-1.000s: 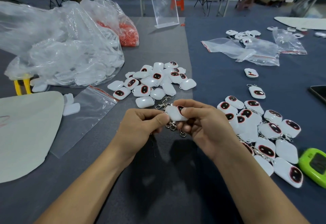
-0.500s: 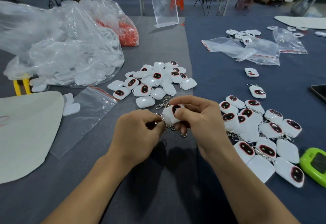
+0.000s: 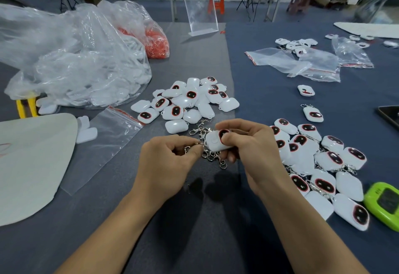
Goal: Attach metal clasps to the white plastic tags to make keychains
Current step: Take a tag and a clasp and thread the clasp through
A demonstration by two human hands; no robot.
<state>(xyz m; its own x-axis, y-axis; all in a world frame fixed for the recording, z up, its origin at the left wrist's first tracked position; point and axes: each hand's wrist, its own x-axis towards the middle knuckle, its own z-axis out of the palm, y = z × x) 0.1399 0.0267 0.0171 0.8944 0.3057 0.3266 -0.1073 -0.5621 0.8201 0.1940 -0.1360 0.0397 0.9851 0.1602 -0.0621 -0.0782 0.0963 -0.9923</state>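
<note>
Two hands meet over the middle of the counter [image 3: 194, 219]. The right hand [image 3: 250, 150] grips one white tag [image 3: 213, 143] between thumb and fingers, with the dark face of the tag turned up. The left hand [image 3: 170, 161] pinches a small metal clasp [image 3: 195, 144] right at the left corner of the tag, where its loop seems to be. The clasp and the tag touch there. It is too small to tell if the clasp is hooked on yet.

A second ago the tag lay flatter and lower between the hands. Now it is lifted a little and tipped, and the left hand has moved in close to its corner. This looks like the step of hooking the clasp through the loop, and it is likely almost done for this tag.

More loose clasps [image 3: 212, 157] lie in a small heap under the hands, as before. A pile of tags [image 3: 187, 103] with no clasps waits just beyond the hands. To the right is a bigger pile of done keychains [image 3: 319, 165] with chains showing, so many are made and many are left. Far left, a big bag [image 3: 71, 62] holds still more white parts. None of these piles has changed.
</note>
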